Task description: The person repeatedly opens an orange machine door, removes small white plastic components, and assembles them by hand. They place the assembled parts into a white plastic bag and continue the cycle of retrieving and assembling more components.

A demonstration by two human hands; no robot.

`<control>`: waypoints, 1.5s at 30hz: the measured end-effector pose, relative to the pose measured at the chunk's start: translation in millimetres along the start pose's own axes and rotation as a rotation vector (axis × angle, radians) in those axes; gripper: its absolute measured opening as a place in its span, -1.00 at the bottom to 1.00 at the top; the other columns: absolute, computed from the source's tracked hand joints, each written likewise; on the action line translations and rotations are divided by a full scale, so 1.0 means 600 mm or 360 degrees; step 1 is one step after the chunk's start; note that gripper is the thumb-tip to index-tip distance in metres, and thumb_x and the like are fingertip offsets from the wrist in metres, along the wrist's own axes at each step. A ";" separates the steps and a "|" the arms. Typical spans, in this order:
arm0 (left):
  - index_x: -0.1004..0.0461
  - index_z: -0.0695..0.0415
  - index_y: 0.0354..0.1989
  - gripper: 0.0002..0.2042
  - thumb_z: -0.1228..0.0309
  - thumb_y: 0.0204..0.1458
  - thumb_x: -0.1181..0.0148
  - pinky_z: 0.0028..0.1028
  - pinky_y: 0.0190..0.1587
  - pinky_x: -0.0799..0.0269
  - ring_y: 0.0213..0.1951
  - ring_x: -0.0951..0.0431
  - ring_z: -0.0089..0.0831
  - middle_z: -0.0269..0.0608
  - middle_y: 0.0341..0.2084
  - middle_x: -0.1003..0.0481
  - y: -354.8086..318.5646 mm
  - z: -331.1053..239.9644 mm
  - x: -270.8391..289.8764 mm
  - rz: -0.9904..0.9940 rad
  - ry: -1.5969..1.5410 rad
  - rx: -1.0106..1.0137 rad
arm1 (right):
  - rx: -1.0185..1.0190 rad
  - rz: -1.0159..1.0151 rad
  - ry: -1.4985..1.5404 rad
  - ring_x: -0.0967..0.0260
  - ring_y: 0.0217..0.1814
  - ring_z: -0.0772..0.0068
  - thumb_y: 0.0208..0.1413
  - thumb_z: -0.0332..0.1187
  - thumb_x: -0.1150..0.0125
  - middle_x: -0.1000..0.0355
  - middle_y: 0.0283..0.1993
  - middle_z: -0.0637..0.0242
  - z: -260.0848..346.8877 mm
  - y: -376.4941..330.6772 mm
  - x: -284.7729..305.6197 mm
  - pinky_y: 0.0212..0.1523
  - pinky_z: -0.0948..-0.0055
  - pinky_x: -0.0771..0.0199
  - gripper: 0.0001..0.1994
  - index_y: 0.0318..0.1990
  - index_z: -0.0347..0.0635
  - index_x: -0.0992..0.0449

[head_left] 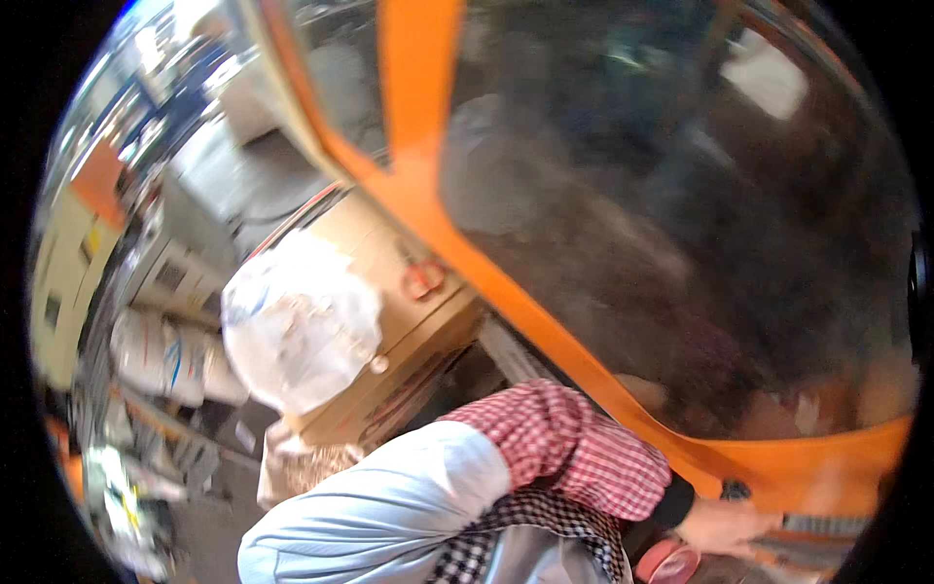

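My left arm, in a light blue sleeve with a red-and-white checked sleeve cover (584, 443), bends across to the lower right. Beyond its dark cuff, my left hand (725, 524) reaches along the lower part of an orange frame (530, 307) around a large dark window. The fingers are smeared by motion, so their closing and any hold cannot be made out. A small black knob (736, 490) sits just above the hand. Just below the wrist is a pink ring-shaped thing (666, 563), partly cut off by the picture's edge. My right hand does not show.
Left of the frame stands a cardboard box (389, 282) bearing a translucent white plastic bag (302, 321) with small pale pieces and red-handled scissors (423, 280). A second open bag (302, 462) of beige pieces is below. White sacks (161, 355) and cabinets (175, 273) stand farther left.
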State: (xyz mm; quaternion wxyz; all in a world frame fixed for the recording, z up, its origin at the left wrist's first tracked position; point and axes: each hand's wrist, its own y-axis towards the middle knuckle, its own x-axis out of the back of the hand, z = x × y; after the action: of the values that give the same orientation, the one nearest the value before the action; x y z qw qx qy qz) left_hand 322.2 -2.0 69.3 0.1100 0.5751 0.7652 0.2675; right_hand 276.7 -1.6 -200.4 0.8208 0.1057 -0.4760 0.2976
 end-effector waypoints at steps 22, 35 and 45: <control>-0.43 0.28 -0.35 -0.82 0.39 0.13 -0.04 -0.60 -0.45 -0.34 -0.51 -0.39 -0.63 -0.33 -0.59 -0.43 -0.752 -0.139 -0.077 -0.3099 0.0388 0.1182 | 0.1013 -0.0049 0.0345 -0.39 -0.26 -0.01 -0.01 -0.33 -0.19 -0.42 -0.34 0.03 0.406 0.446 -0.207 -0.22 0.21 -0.37 -0.74 -0.18 -0.25 -0.44; -0.31 0.22 0.01 -0.71 0.34 0.19 0.06 -0.73 -0.56 -0.27 -0.57 -0.36 -0.69 -0.28 -0.41 -0.46 -0.833 -0.206 -0.118 -0.3274 -0.0442 0.0167 | -0.0200 0.1712 0.2632 -0.45 -0.34 0.40 0.23 -0.33 0.09 -0.46 -0.31 0.23 0.490 0.315 -0.116 -0.32 0.42 -0.52 -0.80 -0.23 -0.31 -0.38; -0.37 0.25 -0.18 -0.83 0.43 0.12 -0.05 -0.69 -0.52 -0.37 -0.53 -0.45 -0.60 -0.23 -0.39 -0.48 -0.821 -0.210 -0.117 -0.3609 -0.0325 -0.0085 | 0.2069 -0.0133 0.0446 -0.36 -0.12 0.15 -0.08 -0.54 -0.22 -0.29 -0.03 0.07 0.463 0.240 -0.064 -0.20 0.36 -0.47 -0.61 -0.03 -0.25 -0.36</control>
State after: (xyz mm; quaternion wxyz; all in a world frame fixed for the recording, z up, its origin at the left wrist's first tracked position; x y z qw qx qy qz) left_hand -120.4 -199.8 -99.4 0.3625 -0.4316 0.8258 -0.0179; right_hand -22.0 -28.2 -103.0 0.6550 0.5578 -0.0838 0.5028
